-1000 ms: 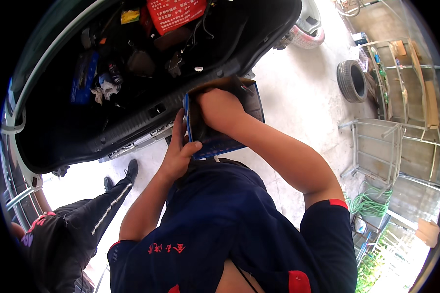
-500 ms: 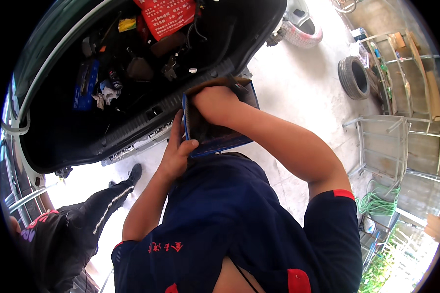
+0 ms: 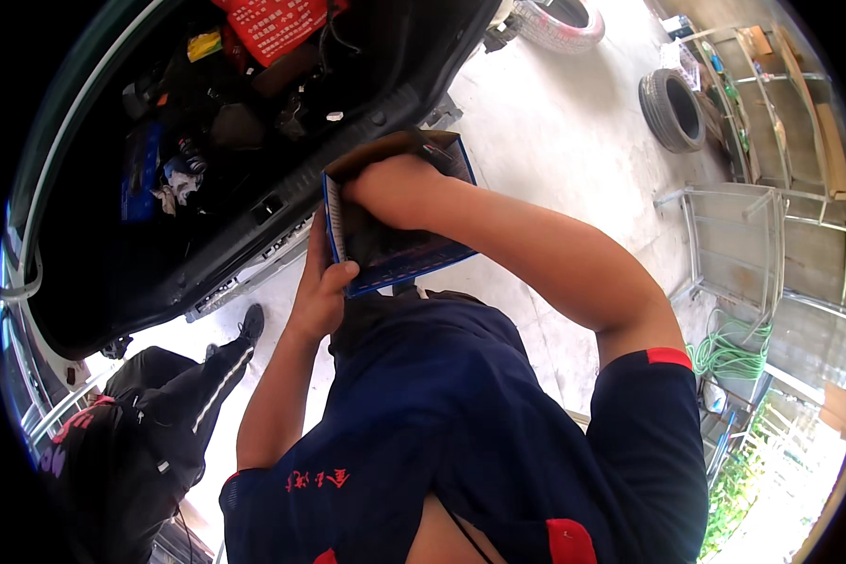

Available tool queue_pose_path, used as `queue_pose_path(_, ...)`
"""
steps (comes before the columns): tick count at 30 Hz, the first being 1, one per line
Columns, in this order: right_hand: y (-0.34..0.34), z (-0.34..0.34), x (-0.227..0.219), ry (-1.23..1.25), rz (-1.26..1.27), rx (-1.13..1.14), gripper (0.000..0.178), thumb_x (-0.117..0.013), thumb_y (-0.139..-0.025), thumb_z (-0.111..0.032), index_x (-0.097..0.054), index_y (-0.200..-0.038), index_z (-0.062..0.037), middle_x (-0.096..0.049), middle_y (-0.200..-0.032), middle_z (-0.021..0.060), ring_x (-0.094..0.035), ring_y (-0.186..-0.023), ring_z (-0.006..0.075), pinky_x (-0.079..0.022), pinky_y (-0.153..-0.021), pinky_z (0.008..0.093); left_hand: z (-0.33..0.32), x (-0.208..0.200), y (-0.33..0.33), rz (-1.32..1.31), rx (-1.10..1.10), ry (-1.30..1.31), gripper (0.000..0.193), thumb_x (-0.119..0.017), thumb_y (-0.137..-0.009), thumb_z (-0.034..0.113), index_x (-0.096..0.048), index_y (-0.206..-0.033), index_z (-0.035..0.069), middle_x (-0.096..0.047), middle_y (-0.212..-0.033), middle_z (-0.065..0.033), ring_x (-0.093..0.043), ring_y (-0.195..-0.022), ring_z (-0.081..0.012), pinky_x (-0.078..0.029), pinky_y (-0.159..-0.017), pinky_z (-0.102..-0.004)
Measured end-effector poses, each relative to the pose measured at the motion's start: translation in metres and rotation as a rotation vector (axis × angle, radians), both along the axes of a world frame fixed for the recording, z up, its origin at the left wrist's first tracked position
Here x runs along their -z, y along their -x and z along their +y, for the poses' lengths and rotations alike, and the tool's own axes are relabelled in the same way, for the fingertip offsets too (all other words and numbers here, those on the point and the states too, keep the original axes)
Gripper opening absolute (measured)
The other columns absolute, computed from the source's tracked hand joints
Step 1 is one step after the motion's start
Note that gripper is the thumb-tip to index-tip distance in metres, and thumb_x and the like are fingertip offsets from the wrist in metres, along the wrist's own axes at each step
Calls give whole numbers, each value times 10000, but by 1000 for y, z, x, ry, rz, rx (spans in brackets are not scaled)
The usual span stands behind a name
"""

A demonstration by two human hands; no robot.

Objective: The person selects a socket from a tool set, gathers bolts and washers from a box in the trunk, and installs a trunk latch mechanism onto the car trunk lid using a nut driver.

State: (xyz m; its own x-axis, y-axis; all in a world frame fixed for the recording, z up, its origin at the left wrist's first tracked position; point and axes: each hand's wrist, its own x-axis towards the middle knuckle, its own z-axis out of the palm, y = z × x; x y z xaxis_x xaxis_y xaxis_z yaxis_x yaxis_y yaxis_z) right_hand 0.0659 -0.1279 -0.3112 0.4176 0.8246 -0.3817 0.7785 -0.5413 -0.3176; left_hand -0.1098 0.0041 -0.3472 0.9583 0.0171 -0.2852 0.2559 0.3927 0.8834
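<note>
A blue cardboard box [image 3: 414,269] with an open top is held in front of my waist, beside the edge of a car's open boot. My left hand [image 3: 325,289] grips its left wall, thumb at the near corner and fingers along the outside. Deep in the box is my right hand [image 3: 397,188]; its fingers are hidden by the wrist and the box walls. Dark contents show dimly inside, too shadowed to name.
The boot's sill [image 3: 282,199] runs beyond the box. Inside the boot lie a red bag [image 3: 277,28], a blue box [image 3: 141,174] and crumpled paper [image 3: 180,180]. A person in black [image 3: 160,404] is at the left. Tyres [image 3: 672,111], a metal frame [image 3: 733,240] and a green hose [image 3: 731,346] stand right.
The boot and floor have shifted up and left in the picture as my view moved. The box sits slightly further left, with my right hand still inside and my left still gripping it.
</note>
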Motion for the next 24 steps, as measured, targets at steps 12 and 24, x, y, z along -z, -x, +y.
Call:
queue_pose_path(12,-2,-25,9,-82,11,81,279,-542,-980,-175,-737,-1176,-140,-757,-1117,153,-739,-1059,345,-598,-899,460,-8,17,-18,-4,102,-16,1093,-677,-797,306,-91,-1677,30,-278,-1676,-191,-288,-1559,-307,-217,-1271,-409)
queue_pose_path(24,78,-41,-141,-1544,1761,247,182,-636,-1017,-98,-501,-1136,-75,-656,-968,78,-689,-843,155,-567,-732,308,11,24,1,-52,262,-68,967,-649,-874,301,-162,-1660,17,-399,-1605,-199,-420,-1483,-313,-335,-1234,-429)
